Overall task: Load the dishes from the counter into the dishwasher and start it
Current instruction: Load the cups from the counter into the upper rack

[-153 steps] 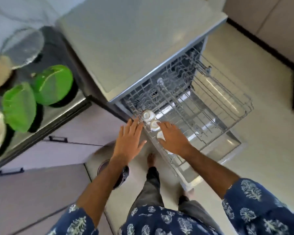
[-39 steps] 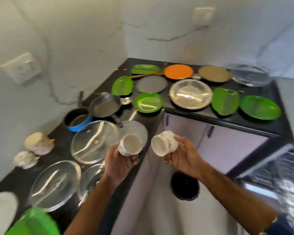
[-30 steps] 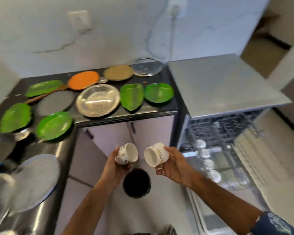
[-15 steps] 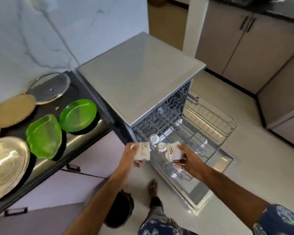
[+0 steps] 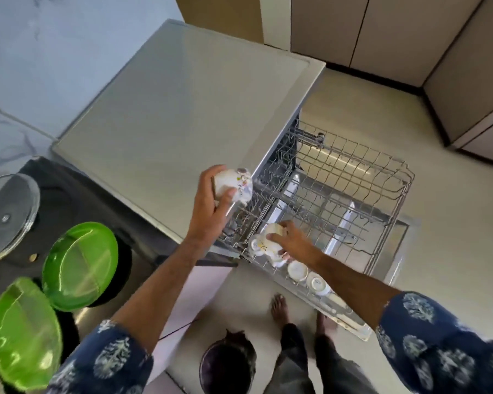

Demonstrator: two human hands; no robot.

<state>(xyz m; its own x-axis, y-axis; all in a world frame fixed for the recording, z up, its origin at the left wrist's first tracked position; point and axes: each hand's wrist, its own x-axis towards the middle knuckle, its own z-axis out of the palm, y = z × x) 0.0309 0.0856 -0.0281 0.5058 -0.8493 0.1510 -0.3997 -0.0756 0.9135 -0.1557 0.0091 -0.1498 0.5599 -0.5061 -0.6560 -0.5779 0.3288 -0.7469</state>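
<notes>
The dishwasher (image 5: 182, 115) stands open, its upper wire rack (image 5: 353, 200) pulled out over the lowered door. My left hand (image 5: 211, 209) grips a white floral cup (image 5: 235, 186), held upside down above the rack's near left corner. My right hand (image 5: 291, 243) is closed on a second white cup (image 5: 264, 247) that rests on the rack's front row. Two more white cups (image 5: 306, 275) sit upside down in that row, to the right of my right hand.
On the dark counter (image 5: 69, 191) at the left lie two green plates (image 5: 80, 265), (image 5: 20, 334) and a glass lid (image 5: 7, 214). A dark bin (image 5: 225, 362) and my bare feet (image 5: 279, 308) are on the floor below the rack. Beige cabinets (image 5: 410, 38) line the far side.
I carried both cups from the counter to the dishwasher. My right hand lowered its cup onto the rack's front row, and my left hand rose with its cup over the rack's corner.
</notes>
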